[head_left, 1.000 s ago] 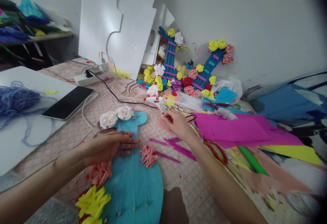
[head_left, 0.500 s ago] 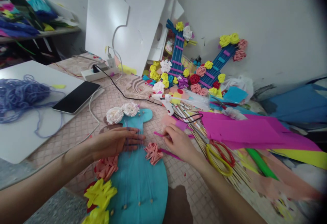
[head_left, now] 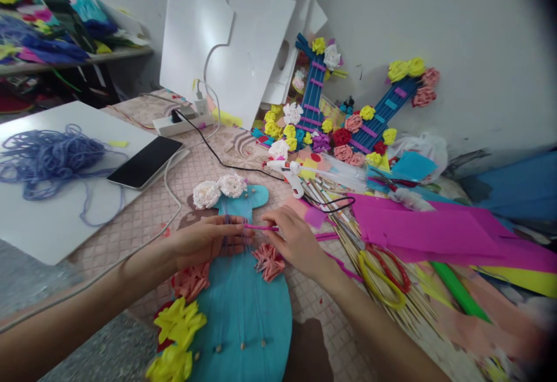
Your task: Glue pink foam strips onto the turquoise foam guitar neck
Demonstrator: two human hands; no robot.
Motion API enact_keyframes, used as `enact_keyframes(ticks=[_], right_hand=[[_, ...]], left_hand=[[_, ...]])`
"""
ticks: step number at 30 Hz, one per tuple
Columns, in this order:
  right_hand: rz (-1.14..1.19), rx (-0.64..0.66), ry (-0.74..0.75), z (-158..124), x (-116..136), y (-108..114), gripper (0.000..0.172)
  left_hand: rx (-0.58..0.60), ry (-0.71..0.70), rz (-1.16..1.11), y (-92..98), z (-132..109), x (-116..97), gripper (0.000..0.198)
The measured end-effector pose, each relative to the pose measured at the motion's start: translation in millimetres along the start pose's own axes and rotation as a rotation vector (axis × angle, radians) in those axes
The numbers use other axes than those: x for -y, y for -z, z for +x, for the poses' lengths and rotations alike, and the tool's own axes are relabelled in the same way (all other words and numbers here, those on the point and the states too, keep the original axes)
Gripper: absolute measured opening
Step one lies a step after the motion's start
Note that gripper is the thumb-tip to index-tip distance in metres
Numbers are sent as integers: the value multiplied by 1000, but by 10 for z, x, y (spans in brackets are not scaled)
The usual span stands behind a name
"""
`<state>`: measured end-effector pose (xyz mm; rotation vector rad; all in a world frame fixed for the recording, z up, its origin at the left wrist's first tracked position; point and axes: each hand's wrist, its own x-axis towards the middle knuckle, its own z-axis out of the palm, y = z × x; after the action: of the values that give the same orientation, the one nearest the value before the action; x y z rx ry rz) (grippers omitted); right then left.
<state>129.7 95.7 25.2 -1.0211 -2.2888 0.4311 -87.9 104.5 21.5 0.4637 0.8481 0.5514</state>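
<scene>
A turquoise guitar-shaped cutout (head_left: 243, 306) lies flat in front of me, with two white paper flowers (head_left: 220, 189) at its head and pink (head_left: 268, 260) and yellow paper flowers (head_left: 176, 335) along its body. My left hand (head_left: 208, 241) rests flat on the neck, fingers stretched over the thin strings. My right hand (head_left: 290, 240) pinches a thin magenta strip (head_left: 260, 227) and holds it across the neck, its tip close to my left fingertips.
Yellow-and-red scissors (head_left: 383, 277) lie on a bundle of bamboo skewers (head_left: 409, 306) at right, beside magenta paper sheets (head_left: 426, 231). A glue gun (head_left: 289, 171), its black cable, a phone (head_left: 145, 162), blue yarn (head_left: 47, 155) and two finished flower guitars (head_left: 343, 109) lie behind.
My right hand left the glue gun area, picked a magenta strip from the loose strips, and carried it left onto the guitar neck. My left hand stayed put.
</scene>
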Motion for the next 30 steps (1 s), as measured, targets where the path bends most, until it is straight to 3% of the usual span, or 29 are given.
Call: enact_keyframes(ticks=[10,18,30], right_hand=[[35,3,18,0,-49,-44,19],[41,28,215,99,-124,-100,21],[-34,116,323,209,-176,-83,28]], left_hand=[[-73,-5,-8,-51,1,-9,11],[-76,8,14,-98,-10,-30,14],[-27,-4,-22,-63,9,-15,12]])
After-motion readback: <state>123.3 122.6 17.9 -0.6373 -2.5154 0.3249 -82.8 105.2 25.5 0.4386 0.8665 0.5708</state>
